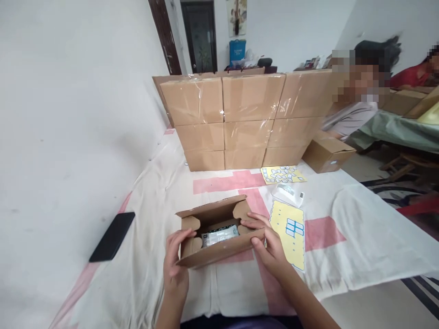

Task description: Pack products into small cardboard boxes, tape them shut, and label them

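An open cardboard box (pixel 219 253) rests on the cloth-covered table in front of me, its long flaps raised and its small end flaps folded inward. Inside lies a white-and-clear plastic packet (pixel 220 236) with some dark print beside it; the box walls hide part of the contents. My left hand (pixel 176 258) is closed around the box's left end, fingers over the edge. At the right end, my right hand (pixel 269 244) grips the corner, its thumb on the near flap and its fingers on the end flap.
Stacked taped cartons (pixel 245 121) form a wall behind the box. Yellow sticker sheets (pixel 295 253) and a white tape-like roll (pixel 286 195) lie to the right. A black phone (pixel 112 236) is at the left. Another person (pixel 353 114) sits beyond a closed carton (pixel 329 153).
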`<state>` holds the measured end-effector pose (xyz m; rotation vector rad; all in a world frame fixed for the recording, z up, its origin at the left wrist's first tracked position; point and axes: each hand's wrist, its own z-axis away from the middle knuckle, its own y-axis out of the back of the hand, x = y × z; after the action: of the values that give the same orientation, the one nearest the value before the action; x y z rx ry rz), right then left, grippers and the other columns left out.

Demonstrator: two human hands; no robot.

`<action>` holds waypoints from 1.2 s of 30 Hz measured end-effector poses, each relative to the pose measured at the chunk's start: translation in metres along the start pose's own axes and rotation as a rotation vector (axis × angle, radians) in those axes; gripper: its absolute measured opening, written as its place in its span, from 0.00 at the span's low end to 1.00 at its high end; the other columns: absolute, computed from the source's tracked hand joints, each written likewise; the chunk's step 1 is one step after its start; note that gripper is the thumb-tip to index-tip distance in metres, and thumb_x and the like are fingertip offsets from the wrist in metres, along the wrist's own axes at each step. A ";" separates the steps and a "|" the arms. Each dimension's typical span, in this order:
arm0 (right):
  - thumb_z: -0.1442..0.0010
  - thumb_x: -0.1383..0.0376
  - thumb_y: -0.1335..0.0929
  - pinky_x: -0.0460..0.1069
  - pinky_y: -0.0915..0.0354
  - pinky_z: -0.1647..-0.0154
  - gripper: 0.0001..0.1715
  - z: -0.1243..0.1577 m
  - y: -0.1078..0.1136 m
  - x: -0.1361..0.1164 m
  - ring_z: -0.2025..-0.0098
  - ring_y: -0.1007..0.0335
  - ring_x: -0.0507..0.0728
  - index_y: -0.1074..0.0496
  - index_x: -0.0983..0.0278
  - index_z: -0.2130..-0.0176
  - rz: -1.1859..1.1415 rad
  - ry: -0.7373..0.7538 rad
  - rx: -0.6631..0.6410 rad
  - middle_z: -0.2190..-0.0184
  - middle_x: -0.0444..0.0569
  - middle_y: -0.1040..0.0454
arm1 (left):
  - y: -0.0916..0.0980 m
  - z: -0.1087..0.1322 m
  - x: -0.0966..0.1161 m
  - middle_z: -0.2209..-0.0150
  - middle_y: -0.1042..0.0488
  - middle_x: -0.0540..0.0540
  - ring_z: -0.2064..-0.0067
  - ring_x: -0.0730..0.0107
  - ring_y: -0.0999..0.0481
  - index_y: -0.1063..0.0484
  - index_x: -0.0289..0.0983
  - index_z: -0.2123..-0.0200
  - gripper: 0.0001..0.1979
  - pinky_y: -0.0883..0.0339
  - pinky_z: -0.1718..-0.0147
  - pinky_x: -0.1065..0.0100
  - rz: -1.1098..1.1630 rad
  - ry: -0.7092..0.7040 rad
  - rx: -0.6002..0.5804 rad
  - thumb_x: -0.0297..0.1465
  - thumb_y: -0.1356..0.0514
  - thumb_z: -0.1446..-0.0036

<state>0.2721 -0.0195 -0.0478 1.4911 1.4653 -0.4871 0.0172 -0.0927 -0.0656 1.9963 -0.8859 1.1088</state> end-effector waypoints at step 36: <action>0.36 0.68 0.34 0.60 0.35 0.40 0.14 -0.019 0.014 0.024 0.40 0.31 0.62 0.24 0.58 0.52 0.158 0.314 0.137 0.50 0.51 0.24 | -0.039 -0.012 0.035 0.32 0.37 0.47 0.31 0.54 0.38 0.45 0.43 0.30 0.32 0.46 0.35 0.51 -0.987 -0.729 -0.480 0.42 0.46 0.34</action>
<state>0.2835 0.0113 -0.0543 1.8403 1.5602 -0.2696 0.0581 -0.0701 -0.0389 1.9927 -0.3053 -0.3699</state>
